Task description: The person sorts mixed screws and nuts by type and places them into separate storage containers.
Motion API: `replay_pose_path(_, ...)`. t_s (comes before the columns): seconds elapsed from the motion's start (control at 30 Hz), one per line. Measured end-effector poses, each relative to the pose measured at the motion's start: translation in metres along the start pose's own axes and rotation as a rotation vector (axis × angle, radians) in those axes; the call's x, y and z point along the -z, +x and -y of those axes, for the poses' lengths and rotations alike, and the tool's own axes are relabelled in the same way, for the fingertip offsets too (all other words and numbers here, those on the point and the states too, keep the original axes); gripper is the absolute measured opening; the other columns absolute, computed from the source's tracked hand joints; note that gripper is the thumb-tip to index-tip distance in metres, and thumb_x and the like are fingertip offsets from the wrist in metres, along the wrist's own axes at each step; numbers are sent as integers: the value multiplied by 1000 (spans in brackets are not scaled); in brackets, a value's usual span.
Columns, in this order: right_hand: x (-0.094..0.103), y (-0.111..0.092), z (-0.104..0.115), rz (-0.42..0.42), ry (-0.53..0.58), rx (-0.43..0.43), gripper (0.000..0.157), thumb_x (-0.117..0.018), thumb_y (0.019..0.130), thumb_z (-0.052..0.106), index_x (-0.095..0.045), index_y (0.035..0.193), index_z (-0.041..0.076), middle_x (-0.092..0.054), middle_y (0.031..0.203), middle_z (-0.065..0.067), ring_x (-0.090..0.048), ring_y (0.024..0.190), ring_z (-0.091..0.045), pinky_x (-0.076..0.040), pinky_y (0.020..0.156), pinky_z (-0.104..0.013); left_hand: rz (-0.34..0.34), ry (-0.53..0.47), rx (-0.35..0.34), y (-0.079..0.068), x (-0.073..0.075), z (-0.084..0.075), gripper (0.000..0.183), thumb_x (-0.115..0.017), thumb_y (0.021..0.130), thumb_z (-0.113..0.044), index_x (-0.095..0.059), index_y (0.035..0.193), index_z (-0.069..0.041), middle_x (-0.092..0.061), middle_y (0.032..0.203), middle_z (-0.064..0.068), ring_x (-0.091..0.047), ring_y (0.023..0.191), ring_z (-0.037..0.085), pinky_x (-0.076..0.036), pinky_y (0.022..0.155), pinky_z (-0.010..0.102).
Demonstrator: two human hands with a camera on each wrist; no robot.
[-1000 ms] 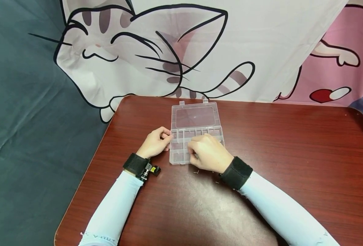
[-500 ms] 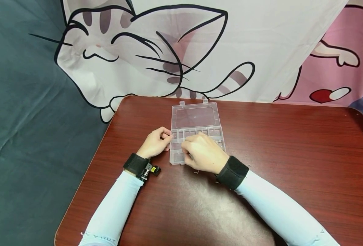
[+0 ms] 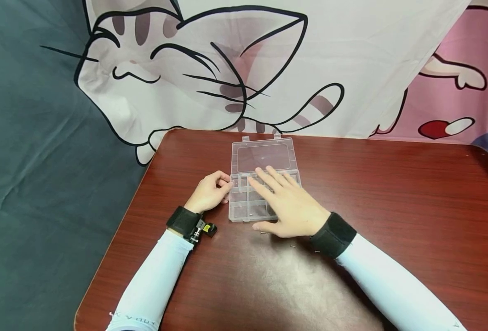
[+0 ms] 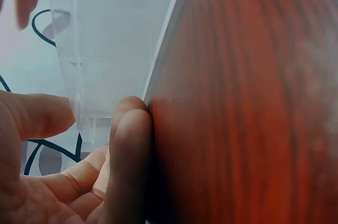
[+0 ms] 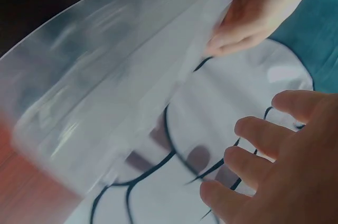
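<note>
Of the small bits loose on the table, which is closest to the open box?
Head view: the leftmost visible bit, just below the thumb of the right hand. The middle bit and rightmost bit lie farther from the box, toward the right wristband.

The box [image 3: 238, 196] beside the left grip [image 3: 209, 191] is clear; the table [image 3: 393, 197] beneath, reddish-brown with dark grain. Behind that grip: black wristband [image 3: 182, 220], pale-blue sleeve [image 3: 152, 280]; beyond it, white cloth [image 3: 359, 55] with a black-outlined cat [image 3: 144, 103].

Homelike indoor setting, cartoon-cat cloth [image 3: 277, 69] behind, reddish wood-grain table [image 3: 393, 197]
</note>
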State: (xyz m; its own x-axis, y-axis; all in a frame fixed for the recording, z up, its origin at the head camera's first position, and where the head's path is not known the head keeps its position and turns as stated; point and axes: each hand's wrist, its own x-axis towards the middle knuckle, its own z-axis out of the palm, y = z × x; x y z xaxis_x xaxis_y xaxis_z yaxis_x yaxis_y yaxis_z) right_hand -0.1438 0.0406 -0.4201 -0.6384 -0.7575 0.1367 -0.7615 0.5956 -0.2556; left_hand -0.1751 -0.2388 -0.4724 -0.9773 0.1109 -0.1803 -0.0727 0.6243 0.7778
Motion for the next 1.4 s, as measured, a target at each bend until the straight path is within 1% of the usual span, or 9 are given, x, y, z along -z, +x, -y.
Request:
replay_pose_path(0.13,3,-17,-22,-11,3,-53,97,-62,92,69,-27,165,14,-24,172,-15,-23,158,-40,-23,127,-63,0,-19,-6,1,-2,-4,22,-63,103,-29,-64,117,-11,-71,87,7,-71,63,16,-59,64,29)
replay_pose_path(0.27,5,-35,-47,-11,4,-120,90,-61,96,63,-32,163,11,-27,170,-18,-26,157,-42,-22,127,-63,32,-53,-12,5,-8,-10,23,-63,104,-27,-64,119,-10,-71,90,8,-72,64,15,-62,64,29)
replay_pose_path(0.47,5,-60,-80,-50,-24,-242,70,-61,102,43,-46,152,-3,-45,157,-29,-42,146,-49,-36,120,-63,71,-61,-48,12,-19,-24,22,-63,103,-24,-64,119,-8,-72,92,9,-74,65,14,-63,66,30)
replay_pose_path(0.57,6,-71,-90,-13,-7,-315,67,-60,103,38,-46,150,-8,-48,152,-33,-47,141,-51,-40,116,-63,94,-52,-66,17,-23,-32,22,-63,104,-22,-63,120,-7,-73,91,9,-74,66,13,-63,66,30)
replay_pose_path(0.7,8,-86,-98,62,51,-390,66,-58,105,37,-46,149,-10,-47,153,-34,-48,141,-51,-38,117,-63,149,-63,-84,24,-28,-39,24,-61,104,-20,-62,122,-5,-72,92,10,-75,68,15,-64,67,30)
replay_pose_path(0.87,10,-100,-106,68,67,-401,61,-59,105,34,-48,149,-7,-47,154,-30,-48,141,-49,-38,117,-63,198,-93,-93,31,-35,-49,26,-59,103,-17,-61,125,-3,-71,97,11,-76,72,18,-65,69,32)
replay_pose_path(1.1,10,-116,-118,53,85,-413,64,-60,105,35,-45,153,-4,-45,156,-30,-45,144,-48,-35,118,-63,260,-156,-86,37,-47,-64,34,-55,102,-11,-57,134,-2,-68,104,12,-77,82,19,-65,73,32)
replay_pose_path(1.23,11,-125,-125,31,106,-410,67,-62,104,36,-42,155,-3,-45,157,-29,-44,144,-49,-35,118,-64,287,-141,-105,40,-52,-69,38,-54,101,-11,-56,138,-2,-66,104,10,-77,85,19,-65,75,31)
replay_pose_path(1.4,10,-132,-130,-11,121,-405,73,-64,103,33,-34,159,-1,-48,153,-30,-48,140,-48,-38,115,-64,303,-109,-129,40,-56,-72,40,-53,103,-14,-54,141,-3,-65,106,9,-78,87,18,-64,76,30)
